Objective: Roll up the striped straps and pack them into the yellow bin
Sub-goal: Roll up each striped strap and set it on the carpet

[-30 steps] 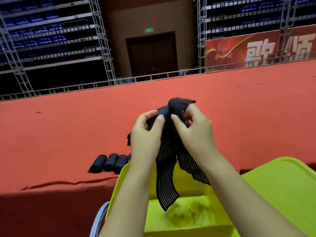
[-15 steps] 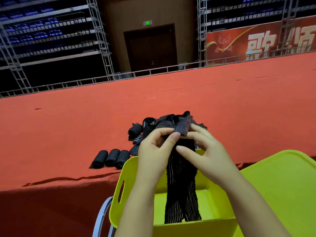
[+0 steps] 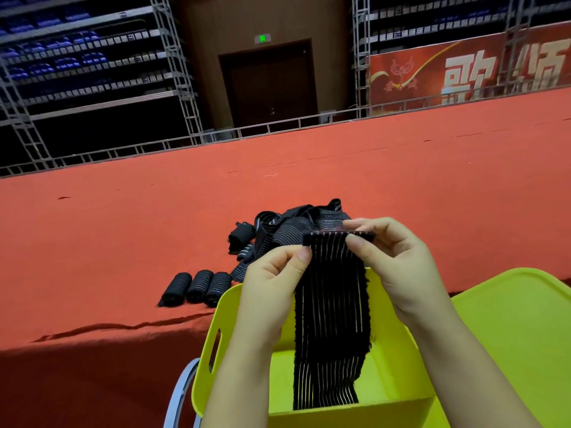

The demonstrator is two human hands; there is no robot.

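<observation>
Three finished rolls (image 3: 196, 288) are lying side by side on the red carpeted ledge (image 3: 92, 242), just left of the yellow bin (image 3: 216, 341), with the loose pile of straps (image 3: 287, 227) sitting beyond them. The left hand (image 3: 272, 282) is pinching the left top corner of the striped strap (image 3: 332, 319) between thumb and forefinger, and the right hand (image 3: 392, 264) is pinching the right end of the same top edge, where a first narrow fold seems to be forming, though it is hard to tell. The strap is hanging flat into the bin, its tail reaching the floor. To roll it well, the hands should be keeping the edge level, turning it tightly, and letting the hanging weight hold tension so the stripes are stacking squarely. A yellow lid (image 3: 519, 335) is resting at the right.
</observation>
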